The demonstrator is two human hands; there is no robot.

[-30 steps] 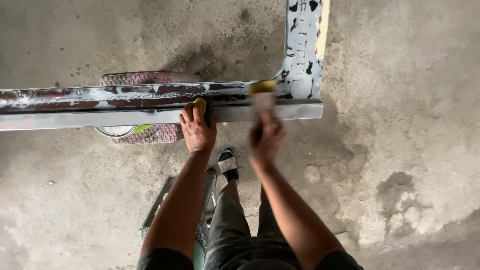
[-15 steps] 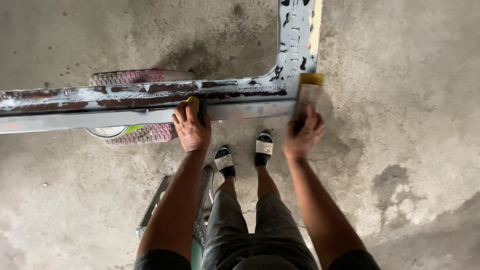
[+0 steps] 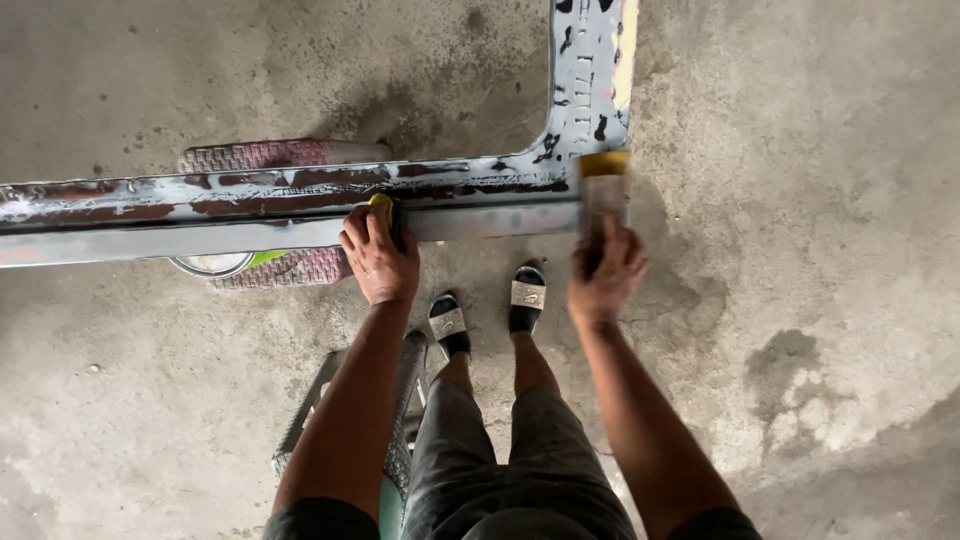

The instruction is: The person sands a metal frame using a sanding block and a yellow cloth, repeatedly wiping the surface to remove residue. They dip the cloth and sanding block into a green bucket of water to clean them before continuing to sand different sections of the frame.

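A long metal frame [image 3: 200,205], grey with dark rust-red and black patches, runs across the view and turns upward at the right corner [image 3: 585,90]. My left hand [image 3: 378,255] rests on its lower rail, closed around a small yellow object [image 3: 384,208]. My right hand [image 3: 605,275] grips a flat scraper [image 3: 603,195] with a yellowish edge, its blade laid on the frame's right corner. My two feet in black sandals [image 3: 488,305] stand on the concrete just below the frame.
A woven reddish mat or basket [image 3: 270,155] lies under the frame, with a round tin [image 3: 212,264] beside it. A grey crate-like stand [image 3: 340,400] sits by my left leg. Stained concrete floor [image 3: 800,300] surrounds everything.
My right hand has carried the scraper rightward along the rail to the frame's right corner. My left hand has stayed on the rail. Both feet have come into view.
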